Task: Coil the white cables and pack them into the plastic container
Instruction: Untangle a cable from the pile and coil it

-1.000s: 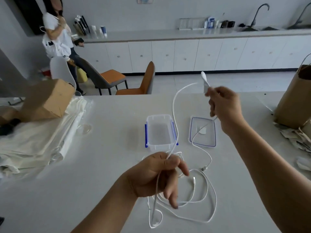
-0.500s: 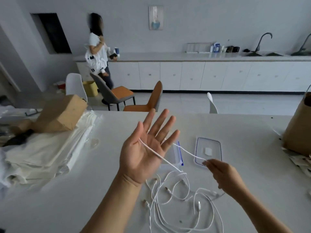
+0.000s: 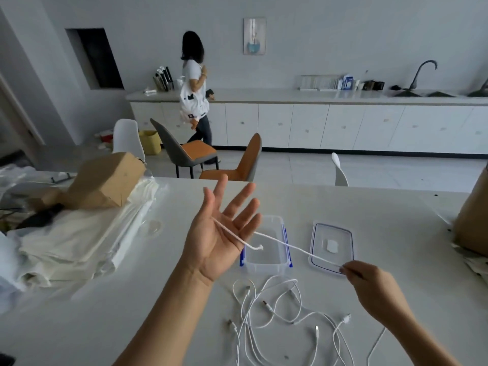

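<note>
My left hand (image 3: 220, 233) is raised palm up with fingers spread, and a white cable (image 3: 290, 247) lies across the palm, its short end dangling past the little finger. My right hand (image 3: 369, 283) pinches that same cable to the right, holding it taut. Behind the hands, the clear plastic container (image 3: 266, 265) with blue clips stands open on the white table (image 3: 369, 207). Its lid (image 3: 332, 247) lies flat to the right. Several loose white cables (image 3: 280, 313) lie tangled on the table in front of the container.
A brown cardboard box (image 3: 105, 180) sits on folded white cloth (image 3: 74, 241) at the left. A brown paper bag (image 3: 472, 223) stands at the right edge. Chairs (image 3: 237, 165) line the far side, and a person (image 3: 195, 101) walks by the kitchen counter.
My right hand has drawn the cable further right and a bit lower, stretching it taut. My left hand stays open under it. The person in the background has walked right.
</note>
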The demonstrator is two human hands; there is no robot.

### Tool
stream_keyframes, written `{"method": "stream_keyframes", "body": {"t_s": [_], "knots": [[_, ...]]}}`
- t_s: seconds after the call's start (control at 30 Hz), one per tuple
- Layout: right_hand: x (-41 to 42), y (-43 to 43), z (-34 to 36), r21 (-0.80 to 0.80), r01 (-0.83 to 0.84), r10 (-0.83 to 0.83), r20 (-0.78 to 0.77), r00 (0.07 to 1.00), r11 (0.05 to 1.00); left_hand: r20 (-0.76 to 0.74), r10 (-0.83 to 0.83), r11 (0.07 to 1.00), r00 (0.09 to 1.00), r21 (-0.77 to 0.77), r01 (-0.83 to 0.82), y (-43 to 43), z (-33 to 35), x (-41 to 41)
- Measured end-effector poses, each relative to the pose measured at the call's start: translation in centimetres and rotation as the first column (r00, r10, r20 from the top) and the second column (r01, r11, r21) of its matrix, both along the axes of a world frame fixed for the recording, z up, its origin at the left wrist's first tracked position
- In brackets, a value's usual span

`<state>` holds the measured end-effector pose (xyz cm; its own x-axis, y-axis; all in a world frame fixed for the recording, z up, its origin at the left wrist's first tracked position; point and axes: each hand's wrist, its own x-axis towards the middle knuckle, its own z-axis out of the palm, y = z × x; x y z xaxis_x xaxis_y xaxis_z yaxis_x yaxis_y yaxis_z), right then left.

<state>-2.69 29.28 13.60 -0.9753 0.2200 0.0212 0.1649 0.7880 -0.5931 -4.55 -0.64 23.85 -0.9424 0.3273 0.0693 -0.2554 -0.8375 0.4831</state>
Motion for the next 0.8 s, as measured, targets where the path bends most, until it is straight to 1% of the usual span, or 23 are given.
{"method": "stream_keyframes", "body": {"t_s": [0.03,0.1,0.13,0.17,0.2,0.23,0.27,0.3,0.33,0.37,0.4,0.43,0.47,0.5,0.53,0.57,0.6,0.63,0.67,0.7,0.73,0.77,0.8], "knots": [[-0.5,0.4,-0.1,0.039,0.057,-0.056,-0.029,0.998,0.998,0.045,-0.017,0.999,0.999,-0.032,0.018,-0.1,0.0,0.3],[-1.6,1.4,-0.3,0.088,0.173,-0.169,-0.053,0.984,0.981,0.077,-0.118,0.984,0.990,-0.121,0.127,0.1,-0.1,0.8],[-2.0,1.9,-0.5,0.102,0.202,-0.200,-0.032,0.979,0.974,0.075,-0.169,0.970,0.983,-0.163,0.179,0.3,-0.2,0.9],[-2.2,2.2,-0.7,0.141,0.198,-0.203,0.021,0.979,0.970,0.074,-0.200,0.953,0.977,-0.215,0.212,0.6,-0.2,1.0],[-2.3,2.2,-1.0,0.215,0.137,-0.160,0.096,0.982,0.967,0.078,-0.206,0.934,0.975,-0.283,0.220,0.7,-0.2,1.0],[-2.2,2.0,-1.2,0.290,0.022,-0.071,0.161,0.984,0.957,0.089,-0.207,0.912,0.974,-0.343,0.225,1.0,-0.2,1.1],[-1.9,1.4,-1.1,0.316,-0.105,0.054,0.166,0.985,0.943,0.110,-0.217,0.888,0.970,-0.390,0.243,1.5,-0.2,1.3],[-1.6,0.3,-0.7,0.267,-0.238,0.220,0.094,0.971,0.934,0.145,-0.239,0.862,0.960,-0.423,0.279,2.2,-0.1,1.6],[-1.0,-1.3,0.4,0.151,-0.381,0.389,-0.024,0.921,0.912,0.180,-0.272,0.830,0.945,-0.452,0.325,3.0,-0.2,2.0],[-0.4,-3.3,2.1,-0.014,-0.530,0.523,-0.142,0.840,0.848,0.205,-0.314,0.788,0.927,-0.488,0.375,3.9,-0.3,2.4],[-0.2,-5.3,3.5,-0.199,-0.655,0.618,-0.218,0.755,0.729,0.217,-0.354,0.738,0.910,-0.533,0.414,4.7,-0.4,2.8],[0.0,-7.0,4.6,-0.351,-0.714,0.678,-0.243,0.694,0.606,0.221,-0.393,0.682,0.893,-0.582,0.444,5.4,-0.4,3.1],[0.0,-8.0,5.4,-0.434,-0.719,0.702,-0.235,0.672,0.543,0.223,-0.425,0.628,0.877,-0.626,0.463,5.7,-0.4,3.3],[-0.1,-8.4,6.1,-0.448,-0.715,0.707,-0.222,0.671,0.537,0.228,-0.441,0.582,0.868,-0.664,0.469,5.7,-0.3,3.3],[-0.2,-8.3,6.7,-0.436,-0.709,0.705,-0.208,0.678,0.554,0.230,-0.433,0.541,0.872,-0.707,0.455,5.3,-0.2,3.2],[-0.2,-7.7,7.0,-0.431,-0.691,0.697,-0.177,0.695,0.580,0.225,-0.396,0.503,0.890,-0.758,0.415,4.7,0.0,3.0],[-0.2,-6.9,7.0,-0.467,-0.649,0.676,-0.136,0.724,0.601,0.211,-0.334,0.481,0.919,-0.800,0.359,3.8,-0.1,2.7],[-0.2,-6.0,7.0,-0.525,-0.574,0.633,-0.085,0.770,0.628,0.182,-0.233,0.489,0.955,-0.827,0.277,2.9,-0.3,2.4],[-0.1,-5.2,7.0,-0.590,-0.477,0.570,-0.035,0.821,0.651,0.128,-0.084,0.523,0.988,-0.838,0.153,2.0,-0.9,2.0],[0.0,-4.6,7.2,-0.635,-0.377,0.493,0.006,0.870,0.675,0.039,0.108,0.541,0.993,-0.841,-0.025,1.0,-1.9,1.6],[0.1,-4.1,7.2,-0.654,-0.286,0.408,0.037,0.912,0.700,-0.070,0.298,0.515,0.952,-0.828,-0.222,0.4,-2.7,1.4],[0.3,-3.9,7.5,-0.649,-0.209,0.329,0.067,0.942,0.731,-0.163,0.442,0.456,0.882,-0.806,-0.377,0.1,-3.2,1.5],[0.3,-4.0,7.6,-0.649,-0.144,0.263,0.090,0.961,0.747,-0.223,0.516,0.404,0.827,-0.787,-0.465,0.1,-3.4,2.0]]}}
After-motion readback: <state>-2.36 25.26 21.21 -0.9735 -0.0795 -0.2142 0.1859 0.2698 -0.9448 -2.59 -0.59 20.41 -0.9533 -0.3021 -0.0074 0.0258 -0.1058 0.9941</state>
